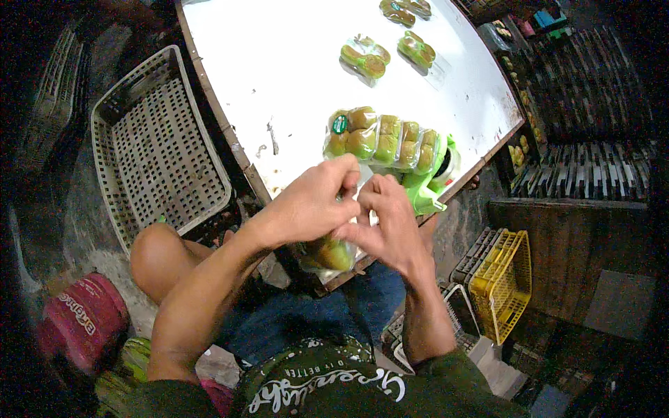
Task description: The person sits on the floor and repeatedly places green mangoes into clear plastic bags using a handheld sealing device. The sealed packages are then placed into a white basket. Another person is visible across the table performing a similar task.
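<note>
My left hand point(312, 203) and my right hand point(385, 221) meet at the near edge of the white table point(279, 63), both gripping a clear plastic bag of green buns point(333, 254) that hangs below my fingers. Just behind my hands lies a row of packed green buns point(382, 142) in clear bags. A green tape dispenser point(431, 187) stands right of my right hand, at the table's edge.
Three more bun packs point(364, 58) point(417, 49) point(404, 10) lie farther back on the table. An empty beige crate point(157, 150) sits on the floor to the left. A yellow basket point(503, 282) stands at the lower right, dark stacked trays point(585, 171) beyond it.
</note>
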The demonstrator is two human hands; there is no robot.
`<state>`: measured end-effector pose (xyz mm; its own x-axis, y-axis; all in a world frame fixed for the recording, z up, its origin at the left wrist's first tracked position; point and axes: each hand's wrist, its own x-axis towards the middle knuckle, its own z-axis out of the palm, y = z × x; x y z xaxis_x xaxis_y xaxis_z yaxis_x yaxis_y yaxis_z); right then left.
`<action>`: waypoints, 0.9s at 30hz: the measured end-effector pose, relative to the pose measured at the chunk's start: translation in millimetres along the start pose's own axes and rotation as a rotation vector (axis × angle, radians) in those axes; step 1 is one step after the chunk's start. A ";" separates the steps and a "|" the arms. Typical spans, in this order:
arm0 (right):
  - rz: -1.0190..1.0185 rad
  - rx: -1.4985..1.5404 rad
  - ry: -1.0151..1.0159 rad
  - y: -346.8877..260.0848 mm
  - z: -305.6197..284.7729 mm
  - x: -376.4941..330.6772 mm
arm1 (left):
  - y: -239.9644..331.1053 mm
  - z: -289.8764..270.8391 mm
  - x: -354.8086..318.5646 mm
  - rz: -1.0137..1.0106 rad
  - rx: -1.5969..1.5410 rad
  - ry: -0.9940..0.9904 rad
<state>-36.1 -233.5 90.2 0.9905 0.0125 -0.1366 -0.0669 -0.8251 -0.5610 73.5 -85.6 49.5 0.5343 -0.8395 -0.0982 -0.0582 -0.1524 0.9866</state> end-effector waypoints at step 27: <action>0.091 -0.293 0.400 160.9 -41.9 226.9 | -51.9 -27.0 45.9 -0.146 -0.037 0.289</action>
<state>182.9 -387.1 3.1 0.9545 -0.2365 0.1815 -0.1752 -0.9376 -0.3003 123.8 -102.2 -2.7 0.7527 -0.6263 -0.2031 0.0643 -0.2370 0.9694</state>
